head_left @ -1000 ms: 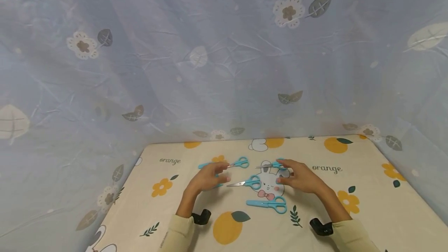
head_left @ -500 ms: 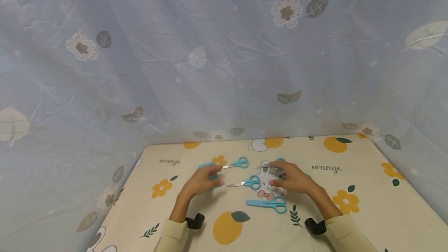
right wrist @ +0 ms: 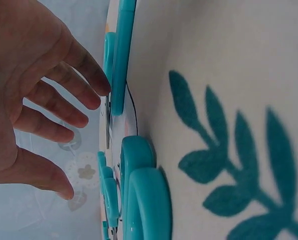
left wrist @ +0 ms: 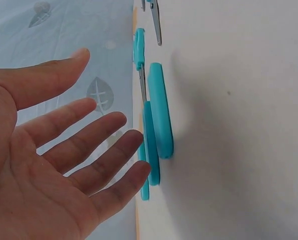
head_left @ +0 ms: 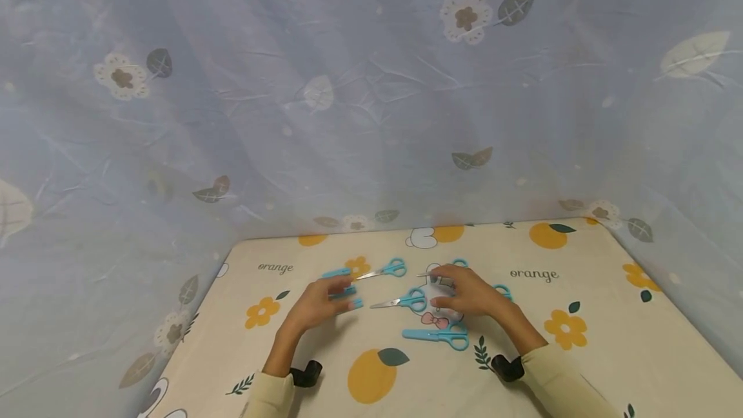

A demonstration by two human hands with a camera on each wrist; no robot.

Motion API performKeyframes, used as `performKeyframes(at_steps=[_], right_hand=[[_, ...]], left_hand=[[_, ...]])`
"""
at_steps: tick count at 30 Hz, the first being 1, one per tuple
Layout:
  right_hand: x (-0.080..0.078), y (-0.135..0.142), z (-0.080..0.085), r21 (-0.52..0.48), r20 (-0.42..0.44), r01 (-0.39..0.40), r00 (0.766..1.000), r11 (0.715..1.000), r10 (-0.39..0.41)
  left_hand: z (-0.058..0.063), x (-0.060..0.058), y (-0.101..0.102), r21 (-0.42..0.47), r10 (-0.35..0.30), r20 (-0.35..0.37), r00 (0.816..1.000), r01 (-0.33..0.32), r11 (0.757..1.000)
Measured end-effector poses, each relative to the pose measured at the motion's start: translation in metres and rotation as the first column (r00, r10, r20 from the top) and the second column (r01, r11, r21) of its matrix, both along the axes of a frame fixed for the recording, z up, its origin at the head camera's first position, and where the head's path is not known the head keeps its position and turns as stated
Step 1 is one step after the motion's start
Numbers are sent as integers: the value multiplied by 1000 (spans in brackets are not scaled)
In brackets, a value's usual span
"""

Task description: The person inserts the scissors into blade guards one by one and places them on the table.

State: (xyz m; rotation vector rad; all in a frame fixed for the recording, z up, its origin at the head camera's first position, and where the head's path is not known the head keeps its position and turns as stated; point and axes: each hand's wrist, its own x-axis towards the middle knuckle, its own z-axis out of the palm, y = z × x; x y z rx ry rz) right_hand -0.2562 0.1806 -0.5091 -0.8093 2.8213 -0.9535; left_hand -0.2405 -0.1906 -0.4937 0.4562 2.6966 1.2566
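My left hand (head_left: 319, 302) is held with fingers spread and nothing in them. Close by its fingertips lie several light-blue scissor sheaths, a far one (head_left: 336, 273) and a near one (head_left: 356, 304) among them; the upright-looking sheath (left wrist: 161, 110) shows in the left wrist view. My right hand (head_left: 467, 292), also holding nothing, hovers with loosely stretched fingers over a rabbit print. It partly hides scissors with a blue handle (head_left: 460, 263); another blue handle loop (head_left: 502, 291) shows beyond its wrist. Between the hands are bare-bladed scissors (head_left: 415, 300).
More bare-bladed scissors (head_left: 395, 268) lie farther back, blades toward the left. Nearest the front are sheathed scissors (head_left: 438, 335). All rest on a cream cloth (head_left: 453, 386) printed with oranges and flowers. A grey-blue patterned curtain (head_left: 377, 147) borders the back and sides.
Both hands have shifted left, uncovering more of the sheaths beside the left hand and a blue handle behind the right wrist. The scissors have kept their places; the head view has turned slightly.
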Motion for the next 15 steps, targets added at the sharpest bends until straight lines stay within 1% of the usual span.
performKeyframes(at_steps=[4, 8, 11, 15], right_hand=[[-2, -5, 1, 0, 6, -13, 1000, 1000, 13], [-3, -10, 1, -31, 40, -28, 999, 999, 29], [-4, -13, 0, -42, 59, -32, 998, 999, 35], [-5, -17, -1, -38, 44, -44, 998, 998, 46]], left_hand=[[-3, 1, -4, 4, -6, -15, 1000, 6, 1000], [-4, 1, -7, -6, -14, -27, 1000, 14, 1000], [-5, 2, -8, -24, -6, -32, 999, 5, 1000], [-5, 2, -8, -46, 5, -36, 999, -6, 999]])
